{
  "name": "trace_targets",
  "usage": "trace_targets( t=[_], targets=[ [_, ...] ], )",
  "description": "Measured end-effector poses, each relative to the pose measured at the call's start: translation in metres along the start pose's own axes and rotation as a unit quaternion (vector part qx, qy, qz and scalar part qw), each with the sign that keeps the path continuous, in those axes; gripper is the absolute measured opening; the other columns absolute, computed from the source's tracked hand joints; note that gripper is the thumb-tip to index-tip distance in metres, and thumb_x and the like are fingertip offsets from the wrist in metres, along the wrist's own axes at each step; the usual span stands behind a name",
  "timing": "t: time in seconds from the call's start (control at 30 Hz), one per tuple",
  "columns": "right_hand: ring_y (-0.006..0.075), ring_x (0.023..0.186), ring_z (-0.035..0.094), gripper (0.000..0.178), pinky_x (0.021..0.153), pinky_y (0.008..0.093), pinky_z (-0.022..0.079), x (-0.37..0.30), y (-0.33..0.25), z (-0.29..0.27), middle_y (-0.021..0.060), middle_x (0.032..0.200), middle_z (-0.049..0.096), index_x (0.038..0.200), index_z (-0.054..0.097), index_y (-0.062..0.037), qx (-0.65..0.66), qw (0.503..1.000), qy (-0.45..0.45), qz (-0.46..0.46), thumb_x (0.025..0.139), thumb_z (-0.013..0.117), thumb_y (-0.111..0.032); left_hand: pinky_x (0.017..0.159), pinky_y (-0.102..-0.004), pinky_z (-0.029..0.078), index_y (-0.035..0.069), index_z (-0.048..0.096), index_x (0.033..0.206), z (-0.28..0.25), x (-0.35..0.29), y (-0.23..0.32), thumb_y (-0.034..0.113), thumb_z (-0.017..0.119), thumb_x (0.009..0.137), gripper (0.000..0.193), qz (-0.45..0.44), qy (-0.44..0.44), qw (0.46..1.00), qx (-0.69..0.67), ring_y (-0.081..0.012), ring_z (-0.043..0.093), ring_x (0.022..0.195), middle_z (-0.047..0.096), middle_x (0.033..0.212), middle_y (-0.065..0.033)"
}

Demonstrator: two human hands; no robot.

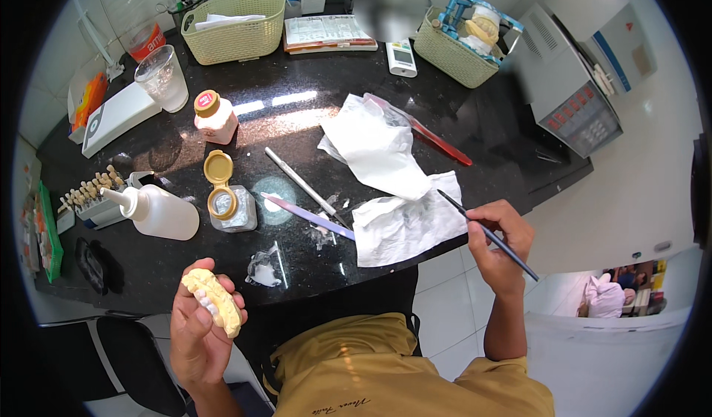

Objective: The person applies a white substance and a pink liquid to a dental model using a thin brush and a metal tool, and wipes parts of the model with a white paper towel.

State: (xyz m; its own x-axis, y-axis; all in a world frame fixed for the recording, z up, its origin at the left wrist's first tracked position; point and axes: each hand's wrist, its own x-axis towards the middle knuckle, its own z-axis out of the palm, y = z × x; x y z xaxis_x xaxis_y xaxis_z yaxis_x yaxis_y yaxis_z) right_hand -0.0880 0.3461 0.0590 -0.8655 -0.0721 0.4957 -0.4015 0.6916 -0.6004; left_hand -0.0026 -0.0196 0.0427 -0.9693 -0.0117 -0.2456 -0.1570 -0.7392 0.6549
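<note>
A yellow dental cast [215,300] with a few white teeth on it rests in my left hand [196,335], fingers closed round it, just off the table's front edge. Between the thumb and fingers of my right hand [501,243] is a slim dark brush [489,235], its thin tip pointing up and left over a crumpled white tissue [404,228]. A second tissue [382,142] lies behind that one. Left of the tissues are a purple-handled tool [311,215] and a silver pen-like tool [300,179]. An open glass jar [233,208] has its gold lid tipped back.
A white squeeze bottle [167,213], a tooth shade guide [93,194] and a pink-filled jar [216,118] stand at left. Farther back are a plastic cup [163,79] and two green baskets [236,27]. A red-handled tool [443,142] lies behind the tissues. A grey machine [571,83] stands far right.
</note>
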Motion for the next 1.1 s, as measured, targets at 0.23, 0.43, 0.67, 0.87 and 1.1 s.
trace_targets(
  t=[0.23, 0.43, 0.67, 0.87, 1.1],
  targets=[
    [0.0125, 0.059, 0.061, 0.009, 0.053, 0.0227, 0.046, -0.011, 0.013, -0.019, 0.0081, 0.074, 0.065, 0.085, 0.067, 0.001, -0.026, 0.999, -0.039, -0.011, 0.076, 0.067, 0.002, 0.089, -0.0378, 0.059, 0.002, 0.02, 0.15, 0.004, 0.007, -0.005, 0.013, 0.061, 0.095, 0.07, -0.023, -0.005, 0.999, -0.042, -0.0277, 0.062, 0.105, 0.052, 0.12, -0.0186],
    [0.013, 0.06, 0.061, 0.006, 0.058, 0.0225, 0.048, -0.034, 0.025, -0.001, 0.0097, 0.074, 0.065, 0.087, 0.063, 0.0025, 0.057, 0.994, 0.035, 0.087, 0.086, 0.063, -0.003, 0.086, -0.0369, 0.057, -0.001, 0.017, 0.151, 0.003, 0.01, 0.004, 0.012, 0.063, 0.092, 0.077, -0.054, -0.016, 0.997, -0.057, -0.0276, 0.063, 0.103, 0.056, 0.121, -0.0193],
    [0.0123, 0.06, 0.053, 0.017, 0.052, 0.0211, 0.043, -0.042, 0.009, -0.006, 0.0076, 0.081, 0.056, 0.096, 0.058, -0.0017, 0.184, 0.955, 0.203, 0.115, 0.093, 0.063, -0.018, 0.086, -0.0343, 0.056, -0.007, 0.029, 0.145, 0.002, 0.017, 0.016, 0.014, 0.066, 0.089, 0.071, -0.112, -0.052, 0.991, -0.044, -0.027, 0.065, 0.102, 0.059, 0.12, -0.0235],
    [0.0147, 0.063, 0.056, 0.033, 0.05, 0.0233, 0.051, -0.021, -0.055, 0.079, 0.007, 0.079, 0.054, 0.1, 0.056, -0.0055, 0.382, 0.922, 0.01, -0.061, 0.081, 0.08, -0.015, 0.1, -0.0348, 0.049, -0.007, 0.036, 0.141, -0.008, 0.012, 0.025, 0.012, 0.058, 0.096, 0.054, -0.133, -0.082, 0.986, -0.052, -0.0258, 0.06, 0.118, 0.055, 0.132, -0.0215],
    [0.0297, 0.081, 0.071, 0.034, 0.073, 0.0407, 0.06, -0.001, -0.109, 0.14, 0.0113, 0.082, 0.067, 0.095, 0.065, -0.0019, 0.461, 0.858, -0.176, -0.144, 0.066, 0.083, 0.001, 0.096, -0.0357, 0.051, -0.01, 0.032, 0.144, -0.006, 0.015, 0.028, 0.023, 0.063, 0.093, 0.068, -0.185, -0.049, 0.981, 0.011, -0.0249, 0.064, 0.109, 0.059, 0.125, -0.0246]
  ],
)
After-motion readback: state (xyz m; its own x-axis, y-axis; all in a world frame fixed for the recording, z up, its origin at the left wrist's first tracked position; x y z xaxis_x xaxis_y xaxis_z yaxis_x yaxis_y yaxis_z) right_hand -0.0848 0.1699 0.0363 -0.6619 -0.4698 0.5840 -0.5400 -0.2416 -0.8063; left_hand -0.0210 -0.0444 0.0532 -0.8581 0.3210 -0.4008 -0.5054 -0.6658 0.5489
